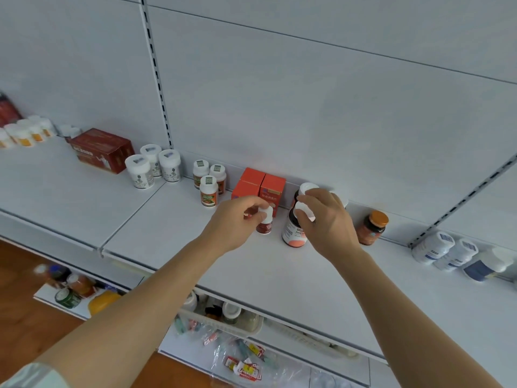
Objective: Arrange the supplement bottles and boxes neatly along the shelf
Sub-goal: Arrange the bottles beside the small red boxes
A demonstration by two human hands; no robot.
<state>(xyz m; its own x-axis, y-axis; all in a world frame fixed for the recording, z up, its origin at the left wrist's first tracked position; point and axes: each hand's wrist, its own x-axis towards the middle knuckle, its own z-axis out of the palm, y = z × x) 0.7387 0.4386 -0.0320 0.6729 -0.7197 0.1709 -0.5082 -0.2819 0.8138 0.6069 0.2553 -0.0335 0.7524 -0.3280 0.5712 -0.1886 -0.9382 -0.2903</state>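
You're mid-placement here: left hand (240, 217) pinching the small red bottle (264, 223) by its cap, right hand (326, 222) gripping the dark bottle's (293, 231) cap, both on the shelf (279, 275) by the orange boxes (260, 187), so next I'd nudge them back in line.

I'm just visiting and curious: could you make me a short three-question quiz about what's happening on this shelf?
1. True or false: the left hand grips a small red bottle by its white cap.
2. What does the right hand hold? A) an orange box B) a dark bottle with a white cap C) nothing
3. What colour is the lid of the amber bottle standing to the right of the hands?

Key: 1 true; 2 B; 3 orange.
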